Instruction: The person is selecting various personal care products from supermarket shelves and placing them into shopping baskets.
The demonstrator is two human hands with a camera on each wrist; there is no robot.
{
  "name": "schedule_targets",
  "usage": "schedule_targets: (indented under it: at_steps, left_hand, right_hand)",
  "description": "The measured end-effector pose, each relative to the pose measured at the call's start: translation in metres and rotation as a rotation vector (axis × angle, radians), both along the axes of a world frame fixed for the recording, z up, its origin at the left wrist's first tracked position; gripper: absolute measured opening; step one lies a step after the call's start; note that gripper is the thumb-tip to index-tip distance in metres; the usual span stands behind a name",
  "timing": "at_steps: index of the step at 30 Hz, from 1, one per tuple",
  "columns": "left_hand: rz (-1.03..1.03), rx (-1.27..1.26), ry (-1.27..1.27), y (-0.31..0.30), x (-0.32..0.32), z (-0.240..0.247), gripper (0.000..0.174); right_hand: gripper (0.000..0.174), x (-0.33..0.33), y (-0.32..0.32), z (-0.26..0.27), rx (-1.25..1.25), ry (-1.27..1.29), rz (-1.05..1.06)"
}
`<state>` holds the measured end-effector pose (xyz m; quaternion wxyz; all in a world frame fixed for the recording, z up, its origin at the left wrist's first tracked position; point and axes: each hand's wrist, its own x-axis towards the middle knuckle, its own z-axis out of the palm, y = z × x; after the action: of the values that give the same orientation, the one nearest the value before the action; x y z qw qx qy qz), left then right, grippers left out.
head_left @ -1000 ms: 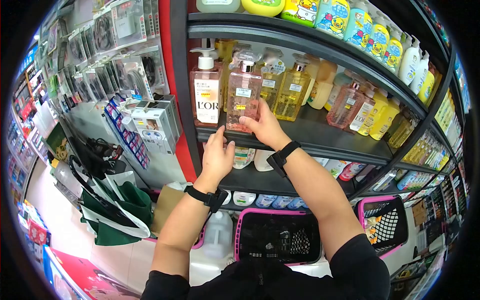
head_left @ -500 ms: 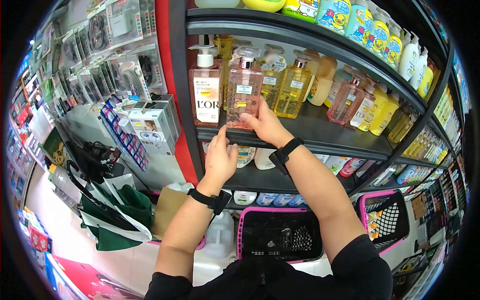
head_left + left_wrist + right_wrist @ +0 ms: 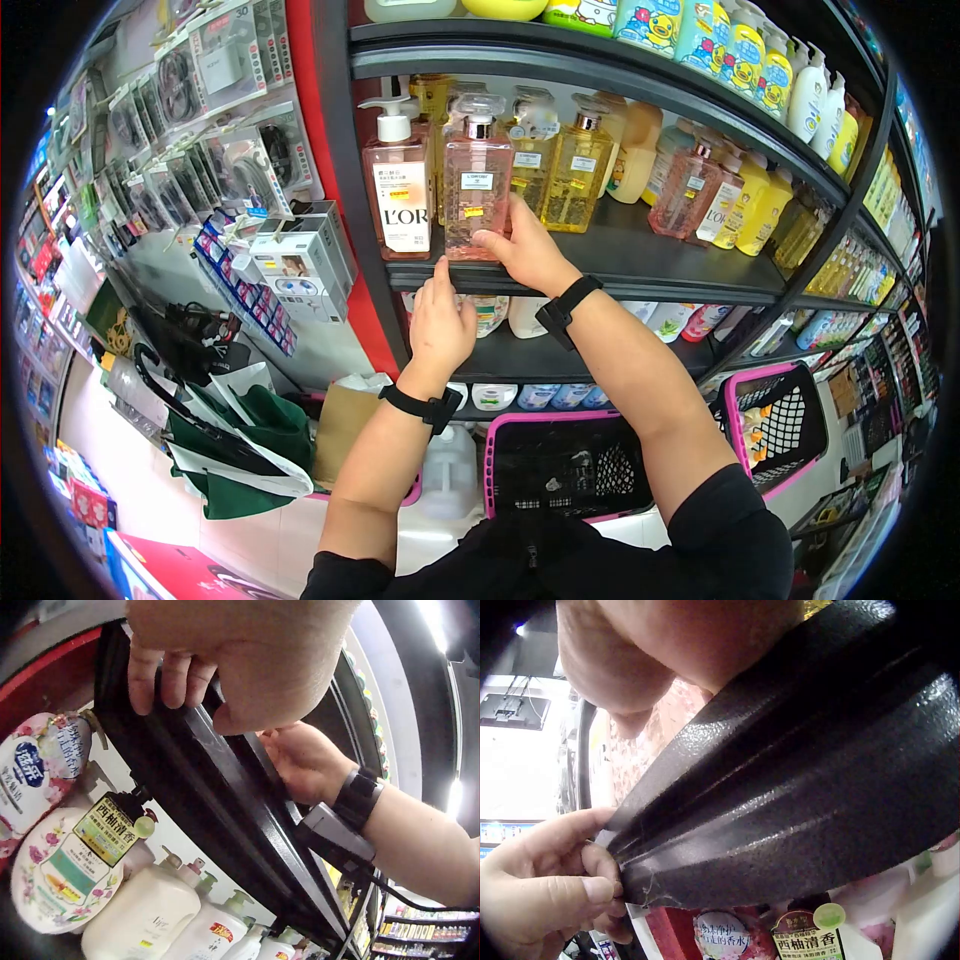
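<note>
A clear pink pump bottle (image 3: 476,160) stands upright at the front of the middle shelf. My right hand (image 3: 532,248) grips its lower right side, thumb on the front; its far fingers are hidden. My left hand (image 3: 441,325) is below and left of the bottle, fingertips at the shelf's front edge (image 3: 640,286). In the left wrist view, the fingers of my left hand (image 3: 240,652) hang over the black rail. The right wrist view shows part of the pink bottle (image 3: 649,746) behind my right hand (image 3: 679,645), and my left hand (image 3: 544,881) at the rail's end.
A white-labelled pump bottle (image 3: 402,210) stands just left of the pink one. Yellow bottles (image 3: 577,170) are to its right and behind. Packaged cables (image 3: 178,85) hang at the left. Pink-rimmed baskets (image 3: 568,416) and a green-white bag (image 3: 250,430) are below.
The head view has shifted slightly, moving the shelves a little left in the picture. My right hand keeps its grip on the pink bottle, and my left hand stays by the shelf edge.
</note>
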<state>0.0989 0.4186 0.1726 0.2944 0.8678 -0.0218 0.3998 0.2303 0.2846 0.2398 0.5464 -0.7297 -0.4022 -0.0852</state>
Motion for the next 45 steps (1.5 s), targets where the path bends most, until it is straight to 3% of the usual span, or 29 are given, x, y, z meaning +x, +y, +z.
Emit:
schedule_targets:
  at_steps: [5,8,12,16,18,20,24,27,30,32,34,36,37,39,40,41,42,44,45]
  left_hand:
    - [-0.012,0.003,-0.046,-0.001,-0.001,0.001,0.070]
    - [0.006,0.025,-0.060,0.000,0.004,-0.008,0.071]
    - [0.058,0.042,0.035,0.001,0.001,-0.007,0.074]
    - [0.024,0.040,-0.079,0.006,0.012,-0.016,0.075]
    - [0.040,0.049,-0.036,0.013,0.018,-0.025,0.076]
    - [-0.035,0.038,0.076,0.008,0.010,-0.005,0.075]
    - [-0.030,0.047,0.061,0.024,0.018,-0.021,0.075]
    - [-0.088,0.029,0.097,0.032,0.018,-0.022,0.073]
    - [-0.064,-0.159,0.120,0.013,0.004,-0.020,0.072]
    - [0.034,-0.094,0.050,0.010,-0.008,-0.034,0.069]
    - [0.073,-0.122,0.108,-0.014,-0.036,-0.064,0.063]
    - [0.028,-0.210,0.291,-0.051,-0.070,-0.114,0.052]
    - [0.001,-0.227,0.422,-0.062,-0.089,-0.152,0.046]
    - [-0.074,-0.260,0.718,-0.082,-0.136,-0.233,0.035]
    - [-0.140,-0.301,0.862,-0.096,-0.156,-0.274,0.031]
    - [-0.154,-0.523,1.030,-0.138,-0.167,-0.272,0.034]
    - [-0.155,-0.756,1.190,-0.205,-0.174,-0.258,0.036]
    - [-0.427,-0.336,1.363,-0.266,-0.169,-0.260,0.041]
    - [-0.534,-0.198,1.410,-0.286,-0.160,-0.260,0.042]
  right_hand:
    - [0.067,-0.004,0.001,-0.001,0.104,0.042,0.033]
    - [0.067,-0.006,-0.001,0.001,-0.018,-0.045,-0.103]
    - [0.059,-0.007,-0.002,0.001,0.001,-0.108,-0.068]
    - [0.063,-0.004,0.005,-0.003,0.072,-0.178,-0.076]
    - [0.064,-0.006,0.007,-0.007,0.020,-0.245,-0.217]
    - [0.063,-0.009,0.009,-0.003,0.041,-0.147,-0.222]
    - [0.066,-0.021,0.012,-0.008,0.001,-0.032,-0.284]
    - [0.074,-0.051,-0.017,-0.014,0.112,-0.115,-0.311]
    - [0.072,-0.082,-0.091,-0.031,0.122,-0.214,-0.222]
    - [0.068,-0.109,-0.175,-0.042,0.057,-0.142,-0.016]
    - [0.067,-0.133,-0.274,-0.073,-0.022,-0.109,0.064]
    - [0.061,-0.137,-0.379,-0.115,-0.082,-0.165,0.010]
    - [0.058,-0.140,-0.439,-0.126,-0.112,-0.132,-0.063]
    - [0.040,-0.149,-0.553,-0.146,-0.233,0.008,-0.400]
    - [0.034,-0.149,-0.608,-0.155,-0.404,0.110,-0.584]
    - [0.032,-0.144,-0.655,-0.161,-0.430,0.239,-0.715]
    - [0.032,-0.145,-0.706,-0.180,-0.393,0.196,-0.817]
    - [0.033,-0.152,-0.771,-0.188,-0.750,0.415,-0.944]
    - [0.032,-0.144,-0.804,-0.221,-0.880,0.528,-0.896]
